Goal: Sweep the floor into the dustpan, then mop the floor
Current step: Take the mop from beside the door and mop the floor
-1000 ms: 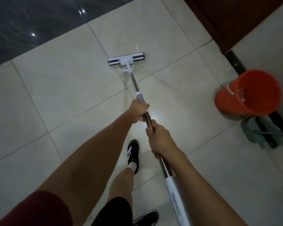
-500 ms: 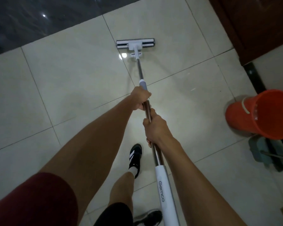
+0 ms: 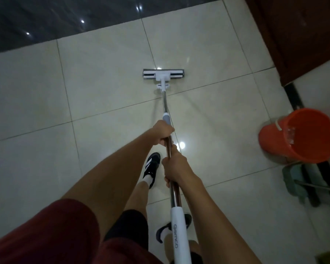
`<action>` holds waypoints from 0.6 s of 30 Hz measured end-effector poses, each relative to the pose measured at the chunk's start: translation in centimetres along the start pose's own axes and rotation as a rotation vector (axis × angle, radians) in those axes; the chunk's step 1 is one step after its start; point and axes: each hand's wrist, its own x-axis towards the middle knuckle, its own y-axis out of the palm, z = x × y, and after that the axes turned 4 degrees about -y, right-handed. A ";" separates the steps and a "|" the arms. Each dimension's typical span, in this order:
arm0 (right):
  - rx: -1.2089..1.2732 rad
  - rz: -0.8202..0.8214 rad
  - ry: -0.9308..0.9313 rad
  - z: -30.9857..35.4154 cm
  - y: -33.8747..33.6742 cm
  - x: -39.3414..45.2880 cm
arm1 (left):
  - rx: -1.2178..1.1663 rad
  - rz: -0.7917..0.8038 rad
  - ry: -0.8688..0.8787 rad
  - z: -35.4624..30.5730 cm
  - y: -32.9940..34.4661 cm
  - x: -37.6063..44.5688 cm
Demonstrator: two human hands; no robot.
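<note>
A flat mop with a white head [image 3: 163, 74] lies pressed on the pale tiled floor [image 3: 103, 77] ahead of me. Its metal pole [image 3: 166, 103] runs back toward me and ends in a white handle section [image 3: 177, 233]. My left hand [image 3: 163, 133] grips the pole farther down, just behind a grey collar. My right hand [image 3: 174, 166] grips the pole closer to me. Both hands wrap fully around the pole.
An orange bucket [image 3: 301, 136] with water stands at the right by the wall. A grey-green dustpan [image 3: 293, 180] with a thin handle lies behind it. Dark wooden furniture [image 3: 297, 35] fills the top right. Dark glossy flooring [image 3: 46, 20] borders the tiles at the top. My shoe [image 3: 151, 167] stands under my hands.
The mop head was pushed away from me half a second ago and has now come back closer and slightly to the right. Both hands keep their hold on the pole.
</note>
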 end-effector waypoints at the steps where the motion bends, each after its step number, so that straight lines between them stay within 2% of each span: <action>1: 0.006 0.017 0.009 -1.3 0.1 -1.1 | -0.005 -0.009 0.001 1.4 0.8 -1.1; 9: -0.080 0.129 -0.003 -10.7 1.0 -9.7 | -0.081 -0.075 -0.044 11.2 7.0 -8.8; 13: -0.146 0.156 -0.010 -13.9 -0.2 -13.1 | -0.160 -0.050 -0.083 13.6 10.2 -12.4; 18: -0.292 0.097 -0.071 -17.2 -2.8 -15.5 | -0.301 -0.007 -0.086 14.7 13.9 -14.6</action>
